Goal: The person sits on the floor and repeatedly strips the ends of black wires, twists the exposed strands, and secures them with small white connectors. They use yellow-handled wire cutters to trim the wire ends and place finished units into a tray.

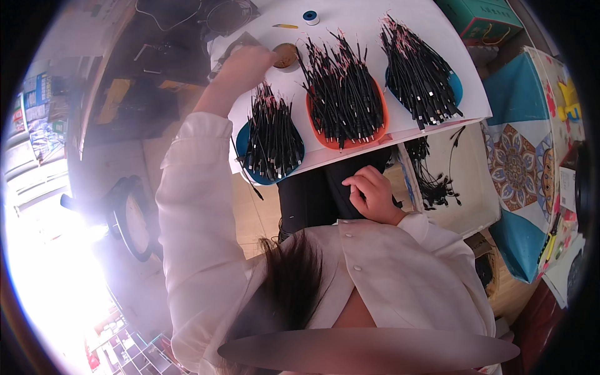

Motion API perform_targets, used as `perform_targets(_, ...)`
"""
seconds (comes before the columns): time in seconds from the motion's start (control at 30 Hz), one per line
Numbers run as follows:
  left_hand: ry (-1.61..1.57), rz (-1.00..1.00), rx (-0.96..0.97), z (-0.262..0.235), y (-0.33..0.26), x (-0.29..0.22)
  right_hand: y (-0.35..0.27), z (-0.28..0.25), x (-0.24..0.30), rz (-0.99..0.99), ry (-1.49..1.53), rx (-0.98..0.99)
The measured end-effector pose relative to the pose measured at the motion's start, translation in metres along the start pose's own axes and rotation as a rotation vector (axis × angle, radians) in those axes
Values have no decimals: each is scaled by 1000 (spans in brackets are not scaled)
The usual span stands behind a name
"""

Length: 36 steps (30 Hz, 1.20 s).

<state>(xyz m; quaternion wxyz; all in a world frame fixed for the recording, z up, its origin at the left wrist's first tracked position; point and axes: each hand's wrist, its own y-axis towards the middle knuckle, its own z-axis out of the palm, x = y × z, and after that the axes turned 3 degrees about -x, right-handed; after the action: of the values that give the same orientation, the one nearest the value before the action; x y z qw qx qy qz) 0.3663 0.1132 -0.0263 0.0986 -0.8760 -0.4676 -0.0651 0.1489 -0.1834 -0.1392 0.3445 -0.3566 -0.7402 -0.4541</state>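
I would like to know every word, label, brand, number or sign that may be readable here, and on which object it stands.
No text can be read with certainty.
Green box, upper right: printed characters, too small and blurred to read.
White box, near the right edge: faint marks, too small to read.
Black cables: no lettering can be made out.

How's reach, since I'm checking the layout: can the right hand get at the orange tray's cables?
Probably yes: the right hand is over the lap, near the table edge; once lifted past that, nothing seems to block the cables in the orange tray.
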Motion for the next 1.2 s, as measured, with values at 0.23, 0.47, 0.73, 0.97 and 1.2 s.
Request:
perform_targets(0.23, -197, -159, -147, -26, -35, 25, 0, 1, 0, 2, 15, -9)
perform_targets(0.47, -171, -229, -315, -25, -81, 56, -1, 3, 2, 18, 41, 6)
perform_targets(0.73, -121, -226, -290, -1, -80, 68, 2, 5, 4, 11, 20, 18)
perform_targets(0.97, -100, -240, -252, 10, -62, 71, 3, 6, 4, 18, 4, 12)
perform_targets(1.2, -103, -255, -231, 13, -58, 71, 3, 6, 3, 14, 2, 15)
